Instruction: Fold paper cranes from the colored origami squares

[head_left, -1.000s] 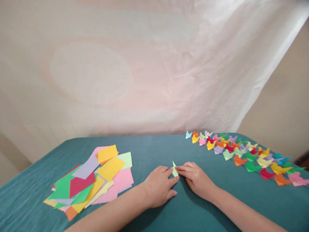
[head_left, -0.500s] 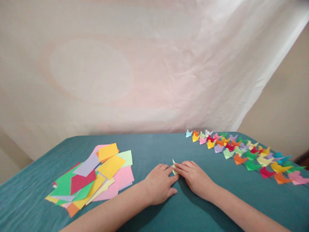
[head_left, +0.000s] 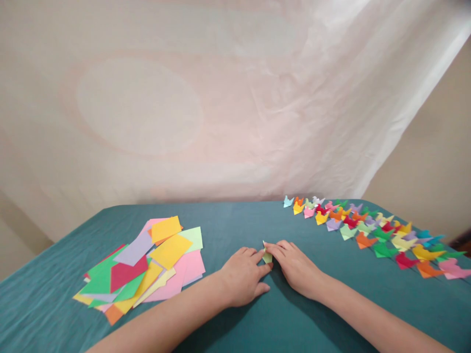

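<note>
A small folded piece of light green paper [head_left: 268, 257] lies on the cloth between my hands, partly covered by fingers. My left hand [head_left: 245, 275] rests palm down at its left, fingers stretched out and thumb apart. Its fingertips press on the left and lower edges of the paper. From the right, my right hand [head_left: 294, 267] has its fingers closed together at the top of the paper, on a narrow tip that points away from me. The right thumb is mostly hidden.
Loose coloured paper sheets [head_left: 171, 252] lie in a spread heap at left. Rows of small folded paper birds [head_left: 384, 250] in many colours stand along the right side. A teal cloth [head_left: 228, 220] covers the table, and a pale hanging sheet [head_left: 228, 108] closes off the back.
The right fingers have shifted slightly up toward the paper's tip, and more of the paper's face shows below them. The left hand stays almost in place.
</note>
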`<state>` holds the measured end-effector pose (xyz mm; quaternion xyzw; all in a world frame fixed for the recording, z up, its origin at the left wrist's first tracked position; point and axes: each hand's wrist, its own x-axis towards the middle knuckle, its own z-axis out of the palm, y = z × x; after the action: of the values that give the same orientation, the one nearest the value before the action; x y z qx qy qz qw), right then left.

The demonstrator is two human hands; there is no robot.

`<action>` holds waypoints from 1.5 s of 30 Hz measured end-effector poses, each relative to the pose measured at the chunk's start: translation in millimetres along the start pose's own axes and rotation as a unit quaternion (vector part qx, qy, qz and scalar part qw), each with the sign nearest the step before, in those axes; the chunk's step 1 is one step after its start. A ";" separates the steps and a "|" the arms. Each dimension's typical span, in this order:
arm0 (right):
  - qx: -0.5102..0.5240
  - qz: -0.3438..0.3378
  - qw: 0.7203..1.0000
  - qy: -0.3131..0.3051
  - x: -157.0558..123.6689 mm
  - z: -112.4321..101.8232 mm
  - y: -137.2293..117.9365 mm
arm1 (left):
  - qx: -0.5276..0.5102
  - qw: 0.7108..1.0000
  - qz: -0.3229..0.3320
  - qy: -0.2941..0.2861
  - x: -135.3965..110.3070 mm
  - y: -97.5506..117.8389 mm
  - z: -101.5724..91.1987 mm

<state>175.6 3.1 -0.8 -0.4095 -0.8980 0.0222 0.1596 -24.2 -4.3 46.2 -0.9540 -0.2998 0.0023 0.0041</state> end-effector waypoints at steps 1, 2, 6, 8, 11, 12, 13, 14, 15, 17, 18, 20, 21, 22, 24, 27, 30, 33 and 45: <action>0.005 0.003 1.000 0.000 0.3 -0.1 0.2 | -0.001 1.000 0.001 0.003 0.0 -0.4 0.3; 0.008 0.004 1.000 0.001 0.6 0.0 0.6 | -0.002 1.000 0.002 0.006 -0.2 -0.9 0.7; 0.029 0.011 0.999 0.014 0.9 5.2 6.6 | -0.005 1.000 0.015 0.018 -0.9 -3.2 2.9; 0.057 0.009 0.998 0.032 -0.1 9.1 11.8 | -0.008 0.999 0.019 0.029 -0.8 -4.2 3.8; 0.106 -0.013 0.993 0.057 -2.3 12.2 18.8 | -0.007 0.999 0.014 0.041 1.3 -5.2 4.9; 0.116 -0.019 0.991 0.064 -3.1 12.2 20.2 | -0.006 0.999 0.012 0.044 2.7 -5.4 5.6; 0.122 -0.023 0.990 0.071 -3.6 11.7 20.9 | -0.004 0.999 0.012 0.047 4.4 -5.6 6.6; 0.125 -0.024 0.989 0.077 -4.0 11.0 21.1 | -0.003 0.999 0.012 0.050 6.4 -6.0 8.1; 0.127 -0.024 0.988 0.080 -4.1 10.2 20.8 | -0.002 0.998 0.011 0.056 8.4 -6.5 10.1; 0.130 -0.023 0.988 0.082 -4.0 8.8 19.8 | -0.005 0.997 0.007 0.071 12.5 -8.5 15.1; 0.131 -0.022 0.988 0.082 -3.7 8.3 19.3 | -0.009 0.997 0.002 0.080 14.3 -10.0 17.9; 0.136 -0.021 0.987 0.082 -3.1 8.0 18.8 | -0.021 0.995 0.000 0.097 16.9 -13.9 23.4; 0.139 -0.020 0.987 0.082 -2.8 8.1 18.8 | -0.029 0.994 0.003 0.104 17.7 -16.2 25.7; 0.142 -0.016 0.986 0.082 -2.5 8.3 19.0 | -0.036 0.993 0.007 0.110 18.3 -18.5 27.7; 0.149 -0.009 0.985 0.083 -1.8 8.6 19.5 | -0.047 0.991 0.013 0.122 19.0 -22.9 30.5; 0.161 0.001 0.984 0.081 -0.6 8.6 20.1 | -0.060 0.989 0.021 0.135 19.4 -27.5 32.4; 0.168 0.006 0.983 0.078 0.5 8.4 20.2 | -0.066 0.987 0.021 0.145 19.5 -29.2 32.8; 0.172 0.008 0.982 0.082 1.3 8.7 20.0 | -0.072 0.986 0.014 0.152 19.6 -29.3 33.1; 0.184 0.025 0.979 0.085 5.0 4.9 13.2 | -0.214 0.953 -0.084 0.197 28.9 -34.2 40.1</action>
<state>180.7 16.0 -6.3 -0.3957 -0.8514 0.1560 0.3069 -20.3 40.5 6.4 -0.8856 -0.3652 -0.2500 -0.1405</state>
